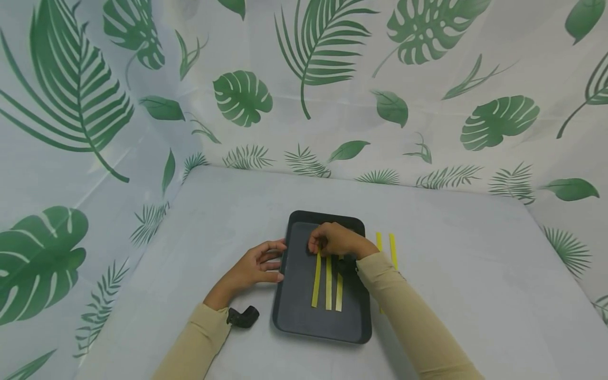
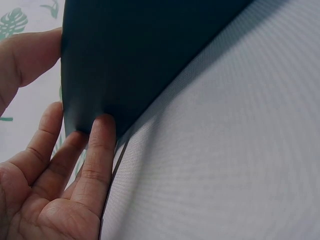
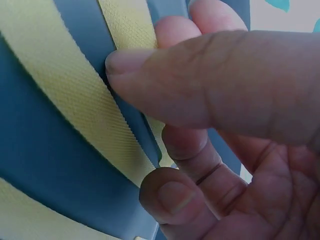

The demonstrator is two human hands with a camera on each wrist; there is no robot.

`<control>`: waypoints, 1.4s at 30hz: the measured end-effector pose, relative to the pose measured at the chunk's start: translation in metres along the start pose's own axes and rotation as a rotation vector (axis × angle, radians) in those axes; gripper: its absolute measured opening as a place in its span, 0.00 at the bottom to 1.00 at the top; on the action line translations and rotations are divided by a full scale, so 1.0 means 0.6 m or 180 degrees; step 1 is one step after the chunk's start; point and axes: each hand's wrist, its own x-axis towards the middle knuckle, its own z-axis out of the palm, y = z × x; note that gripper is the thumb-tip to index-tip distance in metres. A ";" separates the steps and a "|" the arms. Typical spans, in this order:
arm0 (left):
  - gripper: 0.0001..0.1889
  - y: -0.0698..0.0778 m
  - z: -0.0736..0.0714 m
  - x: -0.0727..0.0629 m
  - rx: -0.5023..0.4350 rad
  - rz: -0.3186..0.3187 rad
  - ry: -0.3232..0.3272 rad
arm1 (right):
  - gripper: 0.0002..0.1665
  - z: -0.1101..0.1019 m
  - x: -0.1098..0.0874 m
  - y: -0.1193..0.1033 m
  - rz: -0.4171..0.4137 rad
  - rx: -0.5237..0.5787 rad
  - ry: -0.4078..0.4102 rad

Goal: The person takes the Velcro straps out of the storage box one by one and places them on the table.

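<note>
A dark grey rectangular tray point(image 1: 294, 316) lies on the white surface, with three yellow woven ribbons lengthwise in it. My right hand point(image 1: 338, 240) is over its far half, pinching the leftmost ribbon point(image 1: 316, 282) near the far end between thumb and fingers. The middle ribbon point(image 1: 329, 285) and right ribbon point(image 1: 339, 290) lie beside it, their far ends partly hidden by the hand. Along the tray's left side, my left hand point(image 1: 258, 266) touches the outer wall with extended fingers point(image 2: 97, 150); nothing is gripped in it.
Two more yellow ribbons point(image 1: 393, 248) lie on the white table point(image 1: 475, 274) right of the tray, partly covered by my right forearm. A black wrist camera point(image 1: 244, 317) sticks out from the left cuff. Leaf-patterned curtains point(image 1: 332, 121) stand behind and at the sides.
</note>
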 end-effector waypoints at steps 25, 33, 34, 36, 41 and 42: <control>0.38 0.003 0.003 0.001 -0.0029 0.0088 -0.0053 | 0.13 -0.011 -0.020 -0.016 -0.0188 -0.0157 0.0195; 0.37 0.003 0.003 0.002 -0.0009 0.0081 -0.0033 | 0.11 -0.014 -0.025 -0.022 -0.0173 -0.0192 0.0296; 0.37 0.003 0.002 0.002 -0.0008 0.0079 -0.0026 | 0.11 -0.015 -0.025 -0.023 -0.0185 -0.0211 0.0308; 0.37 0.002 0.002 0.002 0.0000 0.0079 -0.0026 | 0.10 -0.016 -0.026 -0.024 -0.0204 -0.0243 0.0341; 0.41 -0.001 0.002 0.002 -0.0005 0.0024 -0.0037 | 0.09 -0.018 -0.032 -0.030 -0.0207 -0.0299 0.0382; 0.41 -0.001 0.002 0.002 -0.0001 0.0007 -0.0031 | 0.09 -0.019 -0.033 -0.031 -0.0198 -0.0315 0.0385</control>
